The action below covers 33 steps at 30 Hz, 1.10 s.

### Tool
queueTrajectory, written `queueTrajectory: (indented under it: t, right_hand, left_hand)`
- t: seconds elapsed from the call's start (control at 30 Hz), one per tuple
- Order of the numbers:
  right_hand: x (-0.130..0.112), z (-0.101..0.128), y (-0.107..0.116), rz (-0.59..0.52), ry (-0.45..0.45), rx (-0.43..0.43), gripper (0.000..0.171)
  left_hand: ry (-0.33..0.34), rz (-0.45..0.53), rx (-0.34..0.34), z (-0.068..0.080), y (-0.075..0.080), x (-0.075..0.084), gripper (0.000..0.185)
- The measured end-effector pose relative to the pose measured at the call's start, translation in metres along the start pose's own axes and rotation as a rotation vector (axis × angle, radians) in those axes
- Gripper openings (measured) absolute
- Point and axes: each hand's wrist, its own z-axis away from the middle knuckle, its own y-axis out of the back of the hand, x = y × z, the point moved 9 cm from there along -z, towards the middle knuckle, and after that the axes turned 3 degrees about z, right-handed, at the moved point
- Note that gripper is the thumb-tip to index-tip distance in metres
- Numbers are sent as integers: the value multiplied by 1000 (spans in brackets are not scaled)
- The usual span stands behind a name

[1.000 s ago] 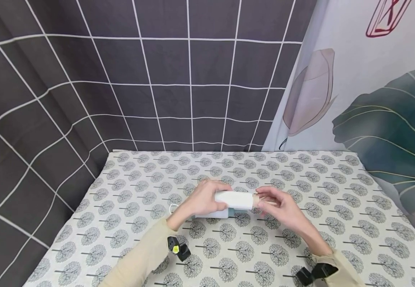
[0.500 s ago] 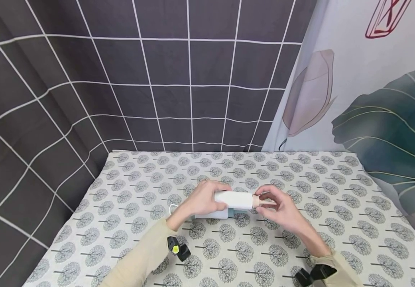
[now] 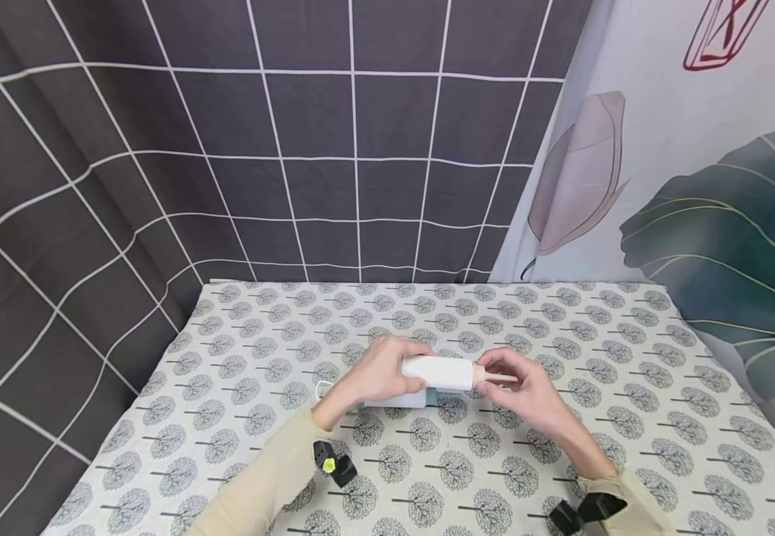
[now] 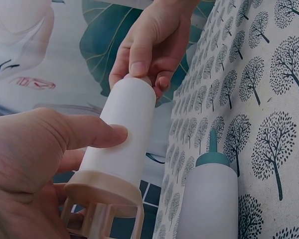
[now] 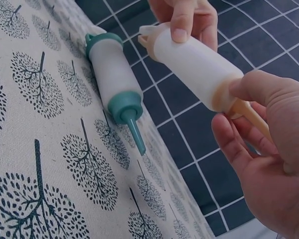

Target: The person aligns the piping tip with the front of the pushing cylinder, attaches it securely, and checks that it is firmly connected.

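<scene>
Barely anything's shifted: right hand [image 3: 528, 391] slid a bit closer onto the tan nozzle [image 5: 249, 115], fingers curled round it. Left hand [image 3: 377, 371] wraps the white bottle [image 3: 439, 372], held above the desk [image 3: 628, 357] over a teal-capped bottle [image 5: 114, 79]. Twisting too hard could probably pop the nozzle off or squeeze stuff out.

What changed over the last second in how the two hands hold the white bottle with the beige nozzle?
The right hand closed in slightly on the beige nozzle: its fingers, looser a second ago, now pinch the tip end. The left hand kept its grip on the white bottle, held level above the tablecloth. The teal-capped bottle stayed lying on the cloth beneath.
</scene>
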Motion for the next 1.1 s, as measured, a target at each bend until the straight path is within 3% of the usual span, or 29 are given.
queueTrajectory:
  t: [0.87,1.1]
  right_hand:
    - [4,0,-3,1,-43,-36,22]
    - [9,1,-4,-6,-109,-41,26]
  left_hand:
    - [-4,-23,2,1,0,2,44]
    - [12,-7,-1,1,0,1,44]
